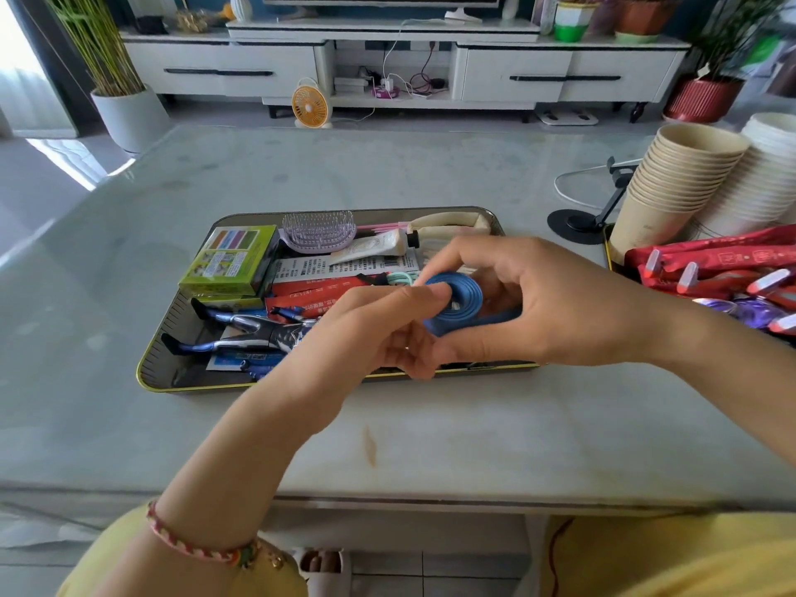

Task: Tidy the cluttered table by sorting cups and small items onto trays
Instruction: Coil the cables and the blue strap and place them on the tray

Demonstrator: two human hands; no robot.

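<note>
A coiled blue strap (pixel 464 298) is held above the right half of a dark tray (pixel 155 364) with a yellow rim. My left hand (pixel 379 333) pinches the coil with thumb and fingers, and my right hand (pixel 534 303) curls around it from the right. The tray holds a green box (pixel 230 260), a lilac hairbrush (pixel 318 232), a white tube (pixel 379 245), red packets (pixel 310 295) and a blue toy figure (pixel 254 333). Stacked paper cups (pixel 680 183) stand on a second tray at the right.
Beside the cups are white stacked bowls (pixel 771 174), red sachets (pixel 710 265) and purple wrappers (pixel 741 310). A black phone stand (pixel 590 217) with a white cable sits behind them. Bare tabletop (pixel 387 437) lies in front of the tray.
</note>
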